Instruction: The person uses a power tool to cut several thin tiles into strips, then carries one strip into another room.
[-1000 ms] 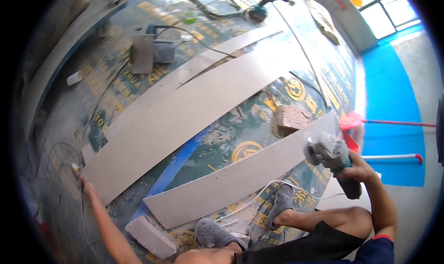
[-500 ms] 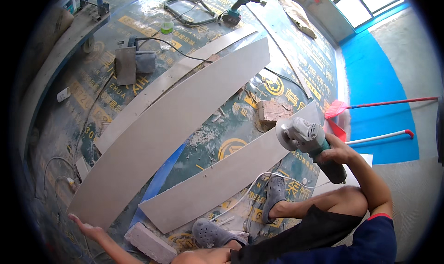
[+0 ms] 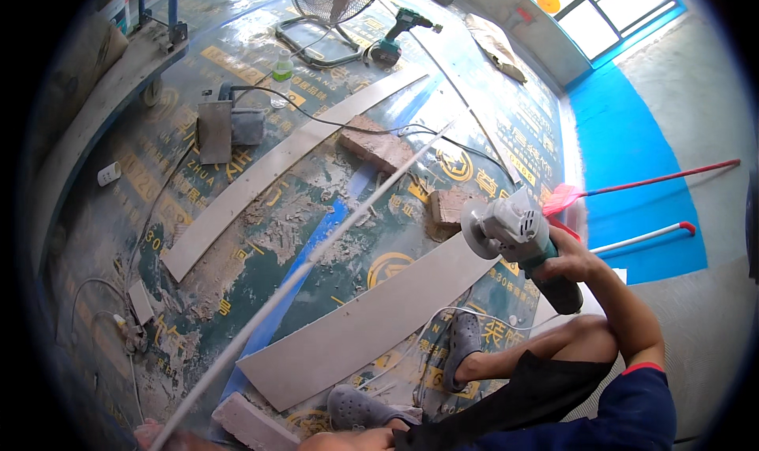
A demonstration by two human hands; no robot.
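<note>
In my right hand [image 3: 571, 260] is an angle grinder [image 3: 518, 228] with a pale disc, its fingers wrapped round the dark handle. The grinder hangs over the far right end of a curved tile strip [image 3: 356, 324] lying on the covered floor. At the lower left edge my left hand [image 3: 170, 437], partly cut off and blurred, grips the near end of a second long tile strip [image 3: 307, 266]. That strip is turned up on its side, so only its thin edge shows. A third narrow curved tile strip [image 3: 261, 184] lies beyond it.
Bricks [image 3: 375, 144] and rubble lie between the strips, with another block [image 3: 254, 423] by my left hand. Cables cross the floor. Farther off are a floor fan [image 3: 336, 0], a cordless drill [image 3: 391, 40], a bottle [image 3: 281, 75] and another corded tool [image 3: 229, 127]. A red-handled broom [image 3: 656, 180] lies right.
My left hand has taken hold of the long middle strip and tipped it from flat to edge-on, exposing bricks and rubble. The grinder in my right hand has barely shifted; the whole view has moved slightly.
</note>
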